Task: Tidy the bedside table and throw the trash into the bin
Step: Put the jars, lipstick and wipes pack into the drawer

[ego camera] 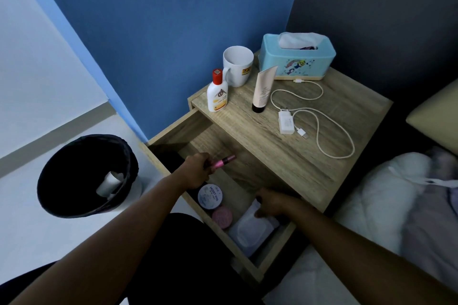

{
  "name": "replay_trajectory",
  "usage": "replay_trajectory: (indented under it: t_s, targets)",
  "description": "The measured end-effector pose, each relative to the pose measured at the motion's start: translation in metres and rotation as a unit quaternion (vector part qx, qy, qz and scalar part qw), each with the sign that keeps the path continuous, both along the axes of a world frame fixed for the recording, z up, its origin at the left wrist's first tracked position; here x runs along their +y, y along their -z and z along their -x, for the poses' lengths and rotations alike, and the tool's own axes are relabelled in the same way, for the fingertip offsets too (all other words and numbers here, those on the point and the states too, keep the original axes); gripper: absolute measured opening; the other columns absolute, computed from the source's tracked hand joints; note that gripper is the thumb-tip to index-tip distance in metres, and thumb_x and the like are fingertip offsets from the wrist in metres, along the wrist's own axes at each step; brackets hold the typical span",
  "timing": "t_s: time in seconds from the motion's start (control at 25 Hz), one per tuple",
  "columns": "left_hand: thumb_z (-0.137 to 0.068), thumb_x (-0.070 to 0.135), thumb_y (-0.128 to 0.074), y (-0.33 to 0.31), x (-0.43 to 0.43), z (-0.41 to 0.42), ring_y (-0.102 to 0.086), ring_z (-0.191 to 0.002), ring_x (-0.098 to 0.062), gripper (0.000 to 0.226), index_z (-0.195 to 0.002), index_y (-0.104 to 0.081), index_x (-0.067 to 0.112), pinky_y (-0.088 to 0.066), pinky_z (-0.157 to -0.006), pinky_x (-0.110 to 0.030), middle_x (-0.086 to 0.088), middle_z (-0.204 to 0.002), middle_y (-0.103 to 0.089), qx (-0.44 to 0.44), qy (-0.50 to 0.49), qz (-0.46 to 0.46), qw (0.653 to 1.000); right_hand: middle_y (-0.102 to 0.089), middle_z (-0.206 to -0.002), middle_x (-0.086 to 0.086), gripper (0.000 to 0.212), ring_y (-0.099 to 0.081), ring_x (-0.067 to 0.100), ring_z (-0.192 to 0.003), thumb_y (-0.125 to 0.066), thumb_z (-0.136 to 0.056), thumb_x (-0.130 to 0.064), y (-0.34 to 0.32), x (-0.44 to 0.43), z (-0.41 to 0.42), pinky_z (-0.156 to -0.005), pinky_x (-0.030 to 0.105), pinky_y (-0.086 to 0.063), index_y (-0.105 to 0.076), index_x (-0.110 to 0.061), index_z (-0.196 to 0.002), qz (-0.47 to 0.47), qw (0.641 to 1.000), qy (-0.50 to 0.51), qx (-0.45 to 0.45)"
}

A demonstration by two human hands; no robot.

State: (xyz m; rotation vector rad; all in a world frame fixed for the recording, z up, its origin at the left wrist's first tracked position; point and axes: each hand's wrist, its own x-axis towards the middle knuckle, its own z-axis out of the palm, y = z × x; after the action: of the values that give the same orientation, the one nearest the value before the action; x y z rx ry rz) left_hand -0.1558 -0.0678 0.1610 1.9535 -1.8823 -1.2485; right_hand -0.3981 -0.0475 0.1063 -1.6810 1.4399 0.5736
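The wooden bedside table (309,156) has its drawer (173,131) pulled open toward me. My left hand (197,171) hovers over the drawer, shut on a pink tube (223,161). My right hand (273,202) rests inside the drawer on a white packet (250,230), fingers spread. In the drawer lie a round white tin (210,196) and a pink round tin (222,216). On the tabletop stand a white bottle with a red cap (217,93), a white mug (237,65), a beige tube (264,89), a white charger with its cable (286,122) and a blue tissue box (297,57).
A black-lined bin (86,176) stands on the floor left of the table, with a white roll inside. A blue wall is behind the table. Bedding and a white pillow (391,193) lie to the right.
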Motion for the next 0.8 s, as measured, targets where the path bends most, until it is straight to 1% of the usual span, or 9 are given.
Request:
replay_trajectory:
  t_s: [0.16, 0.24, 0.32, 0.36, 0.44, 0.52, 0.56, 0.68, 0.8]
  targets:
    - [-0.094, 0.012, -0.057, 0.002, 0.001, -0.001, -0.063, -0.087, -0.017, 0.014, -0.108, -0.059, 0.014, -0.054, -0.079, -0.032, -0.004, -0.096, -0.061, -0.012, 0.017, -0.002, 1.0, -0.048, -0.144, 0.012, 0.063, -0.052, 0.027, -0.126, -0.073, -0.086, -0.022, 0.005, 0.008, -0.009, -0.098, 0.036, -0.048, -0.043, -0.013, -0.141, -0.011, 1.0, -0.001, 0.023]
    - [-0.093, 0.011, -0.057, 0.003, 0.001, -0.003, -0.063, -0.085, -0.016, 0.012, -0.105, -0.06, 0.014, -0.054, -0.077, -0.03, -0.005, -0.096, -0.061, -0.014, 0.022, -0.002, 1.0, -0.049, -0.141, 0.012, 0.064, -0.056, 0.029, -0.121, -0.074, -0.085, -0.022, 0.002, 0.01, -0.009, -0.095, 0.037, -0.051, -0.043, -0.012, -0.14, -0.014, 1.0, 0.014, 0.017]
    - [-0.093, 0.01, -0.057, 0.003, 0.001, -0.003, -0.064, -0.085, -0.017, 0.012, -0.104, -0.061, 0.014, -0.054, -0.076, -0.03, -0.007, -0.096, -0.062, -0.017, 0.031, 0.003, 0.999, -0.051, -0.139, 0.012, 0.065, -0.057, 0.029, -0.12, -0.075, -0.083, -0.025, -0.001, 0.009, -0.008, -0.097, 0.039, -0.051, -0.044, -0.011, -0.139, -0.009, 1.0, 0.024, 0.015]
    - [-0.093, 0.01, -0.058, 0.003, 0.001, -0.004, -0.064, -0.086, -0.018, 0.013, -0.105, -0.061, 0.014, -0.054, -0.076, -0.03, -0.007, -0.097, -0.063, -0.021, 0.036, 0.005, 0.999, -0.053, -0.137, 0.011, 0.064, -0.057, 0.028, -0.12, -0.075, -0.083, -0.025, -0.003, 0.007, -0.009, -0.099, 0.04, -0.049, -0.045, -0.01, -0.138, 0.009, 0.999, 0.036, -0.002]
    - [-0.093, 0.011, -0.058, 0.004, 0.002, -0.005, -0.062, -0.087, -0.016, 0.014, -0.106, -0.062, 0.014, -0.05, -0.074, -0.026, -0.005, -0.097, -0.062, -0.03, 0.045, 0.01, 0.998, -0.055, -0.136, 0.01, 0.063, -0.054, 0.026, -0.123, -0.073, -0.083, -0.017, -0.009, 0.0, -0.014, -0.105, 0.039, -0.046, -0.046, -0.01, -0.139, 0.075, 0.989, 0.085, -0.09]
    - [-0.093, 0.011, -0.058, 0.005, 0.002, -0.004, -0.061, -0.088, -0.013, 0.014, -0.106, -0.063, 0.014, -0.046, -0.073, -0.022, -0.003, -0.097, -0.062, -0.043, 0.063, 0.021, 0.997, -0.058, -0.136, 0.008, 0.067, -0.055, 0.021, -0.125, -0.073, -0.08, -0.007, -0.018, -0.006, -0.021, -0.105, 0.037, -0.046, -0.047, -0.015, -0.141, 0.137, 0.963, 0.126, -0.197]
    - [-0.093, 0.011, -0.058, 0.004, 0.002, -0.004, -0.061, -0.089, -0.013, 0.015, -0.106, -0.064, 0.014, -0.046, -0.074, -0.022, -0.004, -0.098, -0.064, -0.047, 0.074, 0.029, 0.996, -0.061, -0.133, 0.006, 0.065, -0.057, 0.017, -0.122, -0.073, -0.079, -0.004, -0.023, -0.008, -0.026, -0.104, 0.034, -0.047, -0.05, -0.016, -0.139, 0.163, 0.951, 0.126, -0.231]
    - [-0.093, 0.011, -0.058, 0.004, 0.002, -0.002, -0.062, -0.092, -0.013, 0.015, -0.106, -0.065, 0.014, -0.046, -0.077, -0.023, -0.004, -0.101, -0.066, -0.048, 0.106, 0.05, 0.992, -0.071, -0.115, 0.004, 0.042, -0.065, 0.014, -0.105, -0.07, -0.083, -0.006, -0.033, -0.009, -0.041, -0.094, 0.029, -0.051, -0.065, -0.016, -0.123, 0.239, 0.931, 0.099, -0.258]
    - [-0.093, 0.011, -0.058, 0.003, 0.002, -0.003, -0.063, -0.094, -0.014, 0.015, -0.106, -0.065, 0.016, -0.052, -0.084, -0.03, -0.005, -0.103, -0.067, -0.048, 0.109, 0.061, 0.991, -0.075, -0.094, 0.002, 0.023, -0.068, 0.012, -0.086, -0.069, -0.085, -0.011, -0.032, -0.009, -0.051, -0.079, 0.029, -0.054, -0.074, -0.019, -0.106, 0.247, 0.926, 0.1, -0.267]
